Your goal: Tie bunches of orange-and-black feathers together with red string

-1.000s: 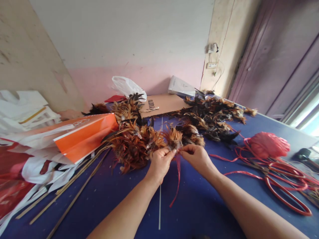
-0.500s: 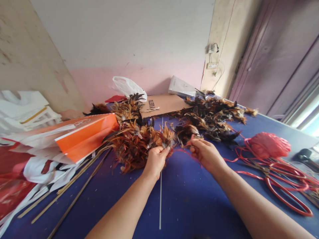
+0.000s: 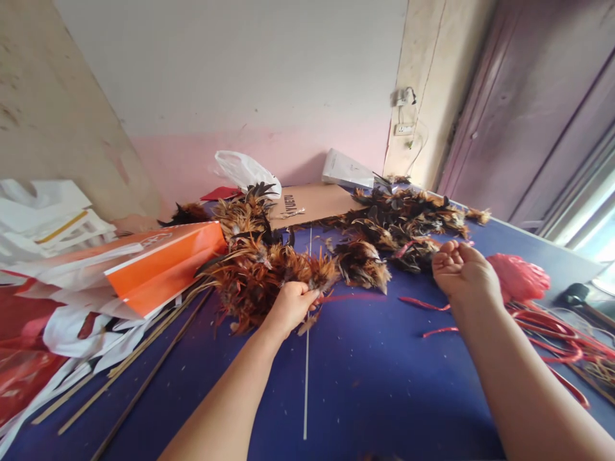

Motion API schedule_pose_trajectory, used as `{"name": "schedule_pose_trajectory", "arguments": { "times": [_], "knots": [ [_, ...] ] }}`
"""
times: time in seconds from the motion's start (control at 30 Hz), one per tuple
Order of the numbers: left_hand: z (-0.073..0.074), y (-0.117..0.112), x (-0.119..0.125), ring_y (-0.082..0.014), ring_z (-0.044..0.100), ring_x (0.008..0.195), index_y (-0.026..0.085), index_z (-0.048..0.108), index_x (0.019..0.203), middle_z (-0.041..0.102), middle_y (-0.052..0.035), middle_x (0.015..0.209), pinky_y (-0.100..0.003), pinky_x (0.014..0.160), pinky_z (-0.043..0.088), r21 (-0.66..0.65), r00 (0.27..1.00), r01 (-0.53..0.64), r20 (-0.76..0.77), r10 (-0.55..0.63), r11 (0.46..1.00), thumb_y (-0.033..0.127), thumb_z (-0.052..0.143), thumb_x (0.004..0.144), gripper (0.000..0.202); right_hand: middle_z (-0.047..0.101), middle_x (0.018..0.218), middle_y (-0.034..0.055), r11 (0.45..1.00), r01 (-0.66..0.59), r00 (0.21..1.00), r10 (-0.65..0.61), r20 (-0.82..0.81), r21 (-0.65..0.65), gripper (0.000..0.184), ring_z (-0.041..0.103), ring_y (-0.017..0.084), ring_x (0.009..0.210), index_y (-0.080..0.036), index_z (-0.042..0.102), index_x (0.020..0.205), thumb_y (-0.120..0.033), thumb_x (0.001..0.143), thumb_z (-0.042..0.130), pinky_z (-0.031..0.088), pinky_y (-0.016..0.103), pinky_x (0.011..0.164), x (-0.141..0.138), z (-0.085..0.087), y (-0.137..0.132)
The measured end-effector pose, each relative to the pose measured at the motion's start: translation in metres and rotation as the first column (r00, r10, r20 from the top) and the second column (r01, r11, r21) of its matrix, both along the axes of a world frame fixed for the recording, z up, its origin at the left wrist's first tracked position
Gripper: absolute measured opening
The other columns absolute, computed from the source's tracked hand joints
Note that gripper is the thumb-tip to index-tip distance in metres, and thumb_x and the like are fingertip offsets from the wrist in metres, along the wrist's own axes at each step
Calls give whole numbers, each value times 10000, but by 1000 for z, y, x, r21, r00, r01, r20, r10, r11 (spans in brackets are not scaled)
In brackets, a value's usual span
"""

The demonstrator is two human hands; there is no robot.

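Observation:
My left hand (image 3: 294,306) is closed on the near end of a brown feather bundle (image 3: 250,282) lying on the blue table. A thin red plastic string (image 3: 353,297) stretches to the right from the feathers beside its fingertips. My right hand (image 3: 464,272) is held off to the right, palm turned up and fingers curled in. Pinkish string shows on both sides of its fist. A small tuft of feathers (image 3: 362,262) lies between the hands. Just behind the right wrist is a ball of red string (image 3: 519,277); red scissor handles (image 3: 571,387) are partly hidden by the forearm.
More dark feathers (image 3: 413,214) are heaped at the back right. Cardboard (image 3: 317,202), a white plastic bag (image 3: 247,171) and a white box (image 3: 346,169) lie at the back. An orange paper bag (image 3: 163,259) and thin sticks (image 3: 154,365) are on the left.
My right hand has moved away to the right from the small feather tuft, its palm turning up. My left hand stays on the feather bundle, and the string beside it is drawn out straighter.

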State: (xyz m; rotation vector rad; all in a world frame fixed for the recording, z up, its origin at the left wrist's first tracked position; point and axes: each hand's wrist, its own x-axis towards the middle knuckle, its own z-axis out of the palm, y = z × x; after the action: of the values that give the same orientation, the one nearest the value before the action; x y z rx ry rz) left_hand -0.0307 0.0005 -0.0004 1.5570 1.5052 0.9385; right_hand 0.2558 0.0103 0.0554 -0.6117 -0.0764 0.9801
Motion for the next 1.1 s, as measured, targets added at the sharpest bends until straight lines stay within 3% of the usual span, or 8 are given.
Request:
{"name": "schedule_pose_trajectory", "arguments": {
  "times": [0.13,0.23,0.43,0.53,0.63,0.8,0.9,1.1],
  "knots": [
    [-2,2,-4,-86,395,388,148,500,469,450,33,403,-200,413,274,60,988,66,-145,-57,996,326,507,683,279,459,519,-59,1000,-2,1000,1,18,24,225,485,30,398,-189,438,641,-92,835,381,410,123,336,4,1,-2],
    [-2,3,-6,-75,341,400,159,427,430,366,57,395,-202,427,245,184,977,78,-212,-38,980,339,503,688,323,434,493,-60,979,-195,977,189,95,61,211,444,22,384,-189,430,634,-86,817,411,387,106,341,-8,-1,-2],
    [0,6,-6,-75,331,459,157,406,431,336,57,456,-206,458,246,333,982,18,-185,46,943,309,511,693,321,483,528,-46,836,-547,764,521,381,-46,159,432,36,406,-166,492,695,-176,672,649,393,135,368,-50,-22,-5],
    [-2,7,-4,-76,356,460,145,488,475,382,53,463,-204,463,273,312,996,-52,-51,72,948,326,527,696,288,510,559,-31,781,-616,653,577,490,-98,185,452,44,444,-155,518,695,-237,655,679,399,146,400,-65,-30,-10],
    [-5,7,2,-87,441,474,127,586,572,467,36,468,-202,482,336,137,977,-77,206,47,988,344,571,680,243,508,555,-32,757,-638,603,606,519,-143,201,446,42,449,-152,524,688,-250,640,693,384,144,406,-72,-31,-14],
    [-7,6,9,-131,596,734,105,652,766,653,-66,770,-231,704,450,23,689,-4,725,-14,1000,272,649,647,205,491,542,-40,731,-664,580,634,511,-154,223,426,40,447,-155,513,681,-263,627,701,362,150,414,-73,-31,-14],
    [-9,7,8,-131,611,744,92,651,759,665,-94,821,-236,723,467,-20,590,27,807,0,999,235,657,660,174,472,520,-50,712,-684,552,649,524,-162,231,398,36,430,-161,501,680,-279,632,694,323,149,399,-72,-31,-14],
    [-7,3,7,-143,625,780,99,642,785,672,-91,845,-243,728,487,-66,538,120,843,-10,991,172,607,723,102,444,511,-62,652,-734,467,687,557,-190,249,361,28,406,-162,471,666,-314,656,668,259,156,388,-77,-30,-19]
  ]
}}
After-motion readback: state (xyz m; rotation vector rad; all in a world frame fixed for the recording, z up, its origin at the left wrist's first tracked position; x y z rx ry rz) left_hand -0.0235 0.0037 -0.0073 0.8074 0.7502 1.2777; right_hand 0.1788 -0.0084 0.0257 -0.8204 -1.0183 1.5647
